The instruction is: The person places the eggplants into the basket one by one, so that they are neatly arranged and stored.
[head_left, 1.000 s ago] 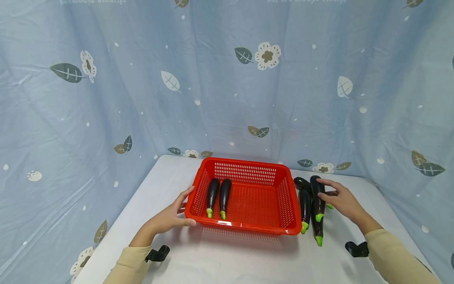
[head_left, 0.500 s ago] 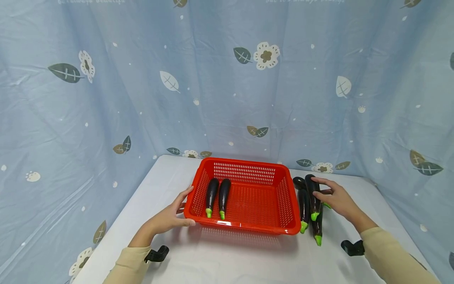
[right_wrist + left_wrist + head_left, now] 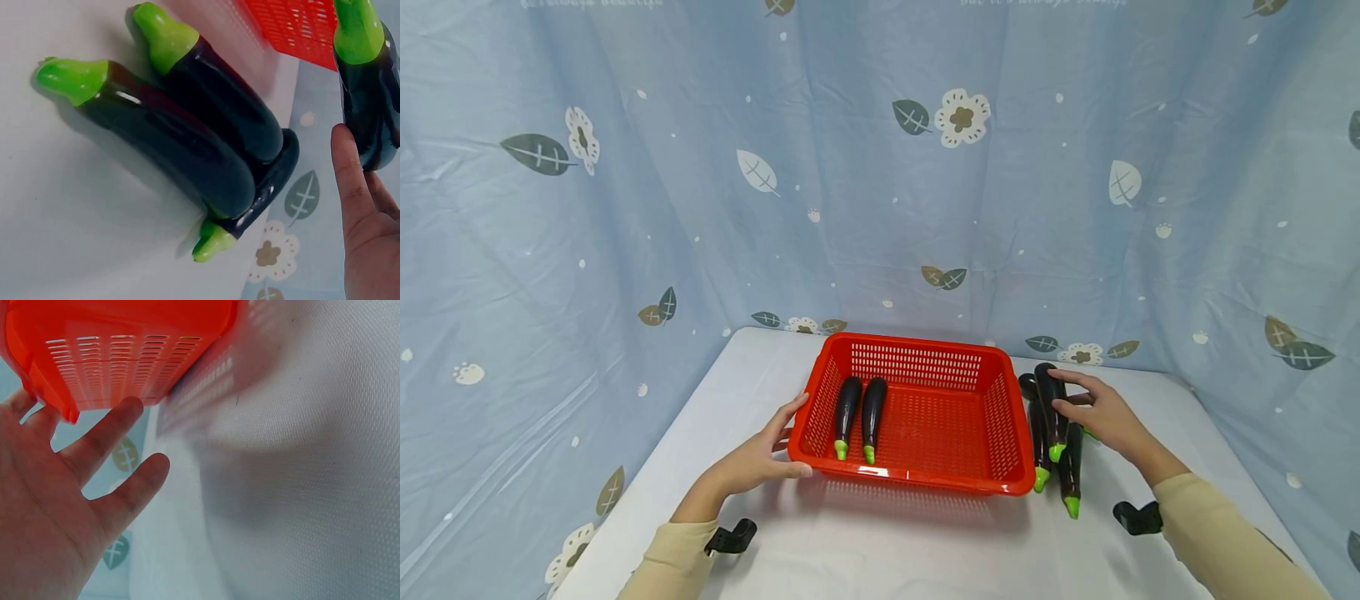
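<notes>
A red plastic basket (image 3: 917, 477) stands mid-table, with two dark eggplants lying side by side in its left part, a left eggplant (image 3: 847, 406) and a right eggplant (image 3: 873, 408). My left hand (image 3: 752, 461) rests at the basket's left front corner, fingers spread and fairly straight against the rim. Between thumb and fingers, my right hand (image 3: 1105, 417) holds another eggplant (image 3: 1050, 404), its green end pointing down, just right of the basket. Under it on the table lie three more: a front eggplant (image 3: 169, 131), a middle eggplant (image 3: 225, 100) and a crosswise eggplant (image 3: 269, 181).
A white cloth (image 3: 880, 558) covers the table. Behind it and along both sides hangs a blue curtain (image 3: 865, 208) with leaf and flower prints. The basket's right wall (image 3: 1009, 425) rises close to the loose eggplants.
My right hand has moved left toward the basket and slightly up, carrying the eggplant away from over the loose ones. The left hand and basket keep their place.
</notes>
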{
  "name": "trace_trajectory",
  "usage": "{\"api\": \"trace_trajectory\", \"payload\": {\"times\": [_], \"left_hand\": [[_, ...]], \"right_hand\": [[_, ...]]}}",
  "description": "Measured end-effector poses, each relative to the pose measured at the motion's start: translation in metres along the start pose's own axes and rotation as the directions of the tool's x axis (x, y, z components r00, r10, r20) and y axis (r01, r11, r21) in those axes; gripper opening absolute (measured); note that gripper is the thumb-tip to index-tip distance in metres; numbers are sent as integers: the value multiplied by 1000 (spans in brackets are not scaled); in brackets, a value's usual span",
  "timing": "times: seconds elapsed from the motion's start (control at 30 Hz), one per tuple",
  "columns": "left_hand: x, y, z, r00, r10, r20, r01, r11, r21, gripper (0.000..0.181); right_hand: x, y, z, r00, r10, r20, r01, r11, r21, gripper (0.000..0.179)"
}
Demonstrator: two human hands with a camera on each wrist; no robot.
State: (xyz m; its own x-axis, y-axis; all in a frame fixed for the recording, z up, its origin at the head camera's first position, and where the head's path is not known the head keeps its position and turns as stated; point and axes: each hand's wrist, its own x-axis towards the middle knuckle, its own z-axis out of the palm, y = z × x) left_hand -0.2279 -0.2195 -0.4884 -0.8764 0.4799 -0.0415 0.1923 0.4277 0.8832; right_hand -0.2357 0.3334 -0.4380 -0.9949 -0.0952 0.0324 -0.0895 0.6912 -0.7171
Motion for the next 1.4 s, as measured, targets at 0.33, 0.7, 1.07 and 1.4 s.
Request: {"api": "trace_trajectory", "payload": {"times": [0.33,0.7,1.07,1.4], "left_hand": [[-1,0,0,1000,-4,0,4,1000,10,109],[0,0,2,997,60,-38,-57,996,75,111],[1,0,2,997,50,-50,-45,994,105,111],[0,2,0,999,41,-28,-39,996,81,110]], "right_hand": [[6,-12,1,999,-46,-2,46,999,16,59],[9,-25,1,999,-48,10,47,998,44,58],[13,-36,2,999,-51,10,51,999,18,57],[24,-38,9,994,-103,30,102,994,45,57]]}}
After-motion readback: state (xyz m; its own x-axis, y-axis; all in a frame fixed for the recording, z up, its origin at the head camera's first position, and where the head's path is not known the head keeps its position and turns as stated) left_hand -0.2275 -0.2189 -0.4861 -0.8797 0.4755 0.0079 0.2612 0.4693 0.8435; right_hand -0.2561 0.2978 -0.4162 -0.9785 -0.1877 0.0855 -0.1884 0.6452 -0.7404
